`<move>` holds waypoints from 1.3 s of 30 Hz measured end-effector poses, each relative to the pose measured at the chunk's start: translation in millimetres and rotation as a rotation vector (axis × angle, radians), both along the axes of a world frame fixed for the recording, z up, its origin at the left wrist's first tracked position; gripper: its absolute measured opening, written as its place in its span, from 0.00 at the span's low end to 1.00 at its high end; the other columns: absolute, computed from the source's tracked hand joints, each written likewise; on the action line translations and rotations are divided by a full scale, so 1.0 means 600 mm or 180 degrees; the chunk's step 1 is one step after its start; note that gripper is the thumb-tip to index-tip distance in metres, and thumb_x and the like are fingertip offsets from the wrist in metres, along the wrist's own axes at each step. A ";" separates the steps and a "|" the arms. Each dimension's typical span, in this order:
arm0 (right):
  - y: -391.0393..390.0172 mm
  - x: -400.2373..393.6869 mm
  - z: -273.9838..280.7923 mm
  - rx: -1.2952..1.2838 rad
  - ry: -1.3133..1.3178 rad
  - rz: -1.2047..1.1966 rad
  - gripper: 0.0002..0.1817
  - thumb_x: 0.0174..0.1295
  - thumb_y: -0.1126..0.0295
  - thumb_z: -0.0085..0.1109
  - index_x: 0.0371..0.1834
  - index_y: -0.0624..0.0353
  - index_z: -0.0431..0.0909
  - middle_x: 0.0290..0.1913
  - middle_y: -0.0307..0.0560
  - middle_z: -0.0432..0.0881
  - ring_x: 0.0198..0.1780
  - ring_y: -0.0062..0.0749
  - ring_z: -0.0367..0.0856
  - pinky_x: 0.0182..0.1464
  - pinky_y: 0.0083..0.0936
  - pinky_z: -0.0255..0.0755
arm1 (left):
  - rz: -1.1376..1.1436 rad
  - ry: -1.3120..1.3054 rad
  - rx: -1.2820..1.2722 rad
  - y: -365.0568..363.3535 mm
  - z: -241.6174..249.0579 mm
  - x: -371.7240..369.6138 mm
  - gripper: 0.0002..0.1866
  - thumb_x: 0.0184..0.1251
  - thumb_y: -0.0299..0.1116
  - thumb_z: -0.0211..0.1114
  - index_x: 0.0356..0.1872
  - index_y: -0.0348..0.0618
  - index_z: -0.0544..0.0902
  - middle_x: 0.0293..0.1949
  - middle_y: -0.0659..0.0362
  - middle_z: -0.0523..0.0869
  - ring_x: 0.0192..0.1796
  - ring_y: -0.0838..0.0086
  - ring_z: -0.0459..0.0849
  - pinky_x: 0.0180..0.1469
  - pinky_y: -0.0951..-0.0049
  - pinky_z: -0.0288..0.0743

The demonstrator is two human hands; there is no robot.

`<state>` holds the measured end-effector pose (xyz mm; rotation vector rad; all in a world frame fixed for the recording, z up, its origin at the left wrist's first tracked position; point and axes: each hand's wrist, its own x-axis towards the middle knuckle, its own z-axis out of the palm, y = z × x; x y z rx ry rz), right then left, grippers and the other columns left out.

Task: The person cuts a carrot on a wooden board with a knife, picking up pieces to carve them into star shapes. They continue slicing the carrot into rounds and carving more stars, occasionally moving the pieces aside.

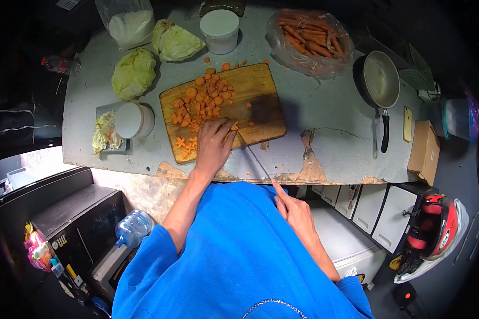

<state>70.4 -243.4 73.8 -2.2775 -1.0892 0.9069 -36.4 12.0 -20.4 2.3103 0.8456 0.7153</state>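
Note:
My left hand (214, 142) rests on the wooden cutting board (271, 106), fingers bent together over a piece of carrot (234, 126) near its front edge. The part under the fingertips is hidden. With my right hand (297, 215) I grip a knife (256, 159). Its blade points forward and left, the tip end close to my left fingers. Cut carrot pieces (205, 95) are heaped across the board's left half, some as round slices and some as small chunks. Several cross-shaped carrot pieces (186, 144) lie at the near left.
Behind the board stand a white tub (220, 32), cabbages (133, 74) and a bag of carrots (314, 40). Another tub (134, 120) sits left beside cabbage scraps (107, 133). A frying pan (381, 80) and a yellow phone-like object (407, 124) lie right. The table edge is chipped.

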 end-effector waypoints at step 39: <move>0.026 0.025 0.039 -0.0375 0.0194 -0.0061 0.27 0.76 0.67 0.58 0.77 0.34 0.74 0.38 0.64 0.88 0.41 0.61 0.89 0.45 0.47 0.82 | 0.0343 -0.0124 -0.0248 -0.004 -0.001 0.000 0.10 0.66 0.28 0.76 0.44 0.33 0.92 0.42 0.48 0.89 0.43 0.56 0.88 0.44 0.62 0.82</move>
